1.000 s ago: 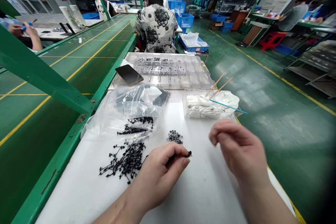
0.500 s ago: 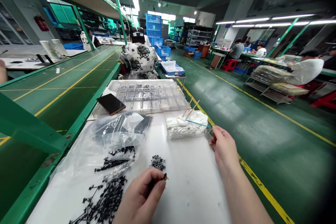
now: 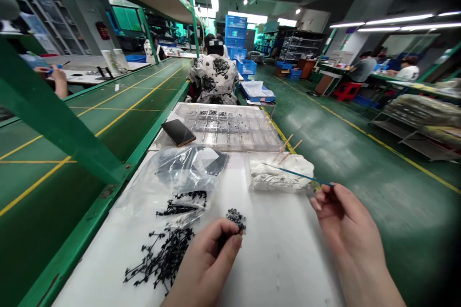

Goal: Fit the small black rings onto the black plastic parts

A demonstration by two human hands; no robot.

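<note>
Right hand (image 3: pixel 348 230) has turned, pinching blue stick (image 3: pixel 304 175) by its end; left hand (image 3: pixel 209 263) pinches black piece (image 3: pixel 240 232).

The person's bare left hand (image 3: pixel 207 261) rises from the lower edge with its back turned upward, reaching forward and slightly to the right. Its arched index finger (image 3: pixel 222 225) meets the straighter thumb (image 3: pixel 227 255) in a tight pinch, while the other fingers are mostly hidden underneath. The bare right hand (image 3: pixel 347 228) is well apart from the left, its palm side partly showing. Its fingertips (image 3: pixel 317 203) gather in a light grip at the upper left, fingers curled. The bare right forearm (image 3: pixel 382 292) slants down toward the lower right.
</note>
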